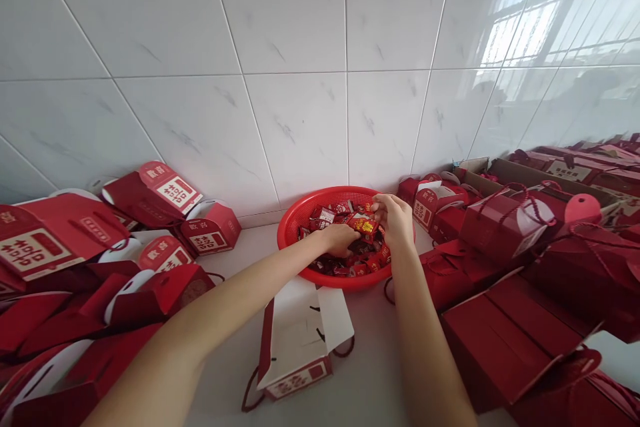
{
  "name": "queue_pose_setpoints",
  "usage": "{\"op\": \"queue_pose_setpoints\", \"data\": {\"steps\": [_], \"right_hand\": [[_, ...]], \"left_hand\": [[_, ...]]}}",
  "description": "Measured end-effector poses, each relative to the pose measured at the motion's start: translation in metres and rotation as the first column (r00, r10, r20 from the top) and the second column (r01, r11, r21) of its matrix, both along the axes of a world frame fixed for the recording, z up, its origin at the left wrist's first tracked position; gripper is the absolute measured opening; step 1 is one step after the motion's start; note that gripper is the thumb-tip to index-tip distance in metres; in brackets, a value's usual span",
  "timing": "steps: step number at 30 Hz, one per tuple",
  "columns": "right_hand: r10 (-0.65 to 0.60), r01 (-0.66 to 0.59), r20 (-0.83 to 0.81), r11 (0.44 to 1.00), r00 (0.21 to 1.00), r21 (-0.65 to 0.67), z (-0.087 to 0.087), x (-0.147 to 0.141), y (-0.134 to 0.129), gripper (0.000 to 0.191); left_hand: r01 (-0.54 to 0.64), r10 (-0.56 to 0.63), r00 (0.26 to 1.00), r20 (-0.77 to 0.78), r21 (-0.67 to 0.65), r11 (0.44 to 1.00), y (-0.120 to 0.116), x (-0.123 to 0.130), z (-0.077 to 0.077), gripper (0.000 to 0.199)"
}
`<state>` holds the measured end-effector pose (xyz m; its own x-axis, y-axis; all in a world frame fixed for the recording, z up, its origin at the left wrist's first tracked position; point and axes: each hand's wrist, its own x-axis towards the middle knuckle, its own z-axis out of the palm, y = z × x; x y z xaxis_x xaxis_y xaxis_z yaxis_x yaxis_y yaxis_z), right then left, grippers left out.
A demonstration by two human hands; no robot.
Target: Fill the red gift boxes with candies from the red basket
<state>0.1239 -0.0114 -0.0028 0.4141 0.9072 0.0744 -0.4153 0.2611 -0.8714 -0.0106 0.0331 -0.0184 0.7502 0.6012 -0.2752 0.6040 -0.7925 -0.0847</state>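
A red plastic basket stands against the wall, holding many small wrapped candy packets. My left hand reaches into it with curled fingers, closed at the lower edge of a red candy packet with yellow print. My right hand is over the basket's right side, its fingers bent together in a pinch; whatever lies in them is hidden. In front of the basket lies an open red gift box, its white inside facing up, with dark red cord handles at its sides.
Red gift boxes with white labels are piled on the left. More red boxes with cord handles crowd the right, some near an open brown carton. White tiled wall rises behind the white tabletop.
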Motion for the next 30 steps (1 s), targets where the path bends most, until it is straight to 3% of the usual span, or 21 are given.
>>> {"op": "queue_pose_setpoints", "data": {"steps": [7,16,23,26,30], "right_hand": [[0.014,-0.015,0.010,1.000,1.000,0.011,-0.001,0.000,0.002,0.010],[0.032,-0.032,0.024,0.999,0.999,0.013,-0.003,0.002,0.003,0.011],[0.034,-0.034,0.002,0.999,0.999,0.007,-0.001,0.001,0.001,0.010],[0.054,-0.054,0.021,0.999,0.998,-0.005,-0.001,0.000,0.000,0.011],[0.054,-0.049,0.082,0.997,0.995,-0.065,-0.003,-0.001,0.001,0.010]], "left_hand": [[-0.077,0.101,0.981,0.164,-0.147,0.986,0.006,0.000,-0.005,0.026],[-0.135,0.181,0.964,0.195,-0.225,0.965,0.003,0.016,-0.018,0.011],[-0.082,0.216,0.948,0.231,-0.480,0.874,0.011,-0.011,0.007,0.011],[-0.009,0.281,0.879,0.385,-0.576,0.817,0.015,-0.033,0.020,0.019],[-0.008,0.459,0.685,0.566,-0.624,0.781,0.014,-0.055,0.026,0.030]]}}
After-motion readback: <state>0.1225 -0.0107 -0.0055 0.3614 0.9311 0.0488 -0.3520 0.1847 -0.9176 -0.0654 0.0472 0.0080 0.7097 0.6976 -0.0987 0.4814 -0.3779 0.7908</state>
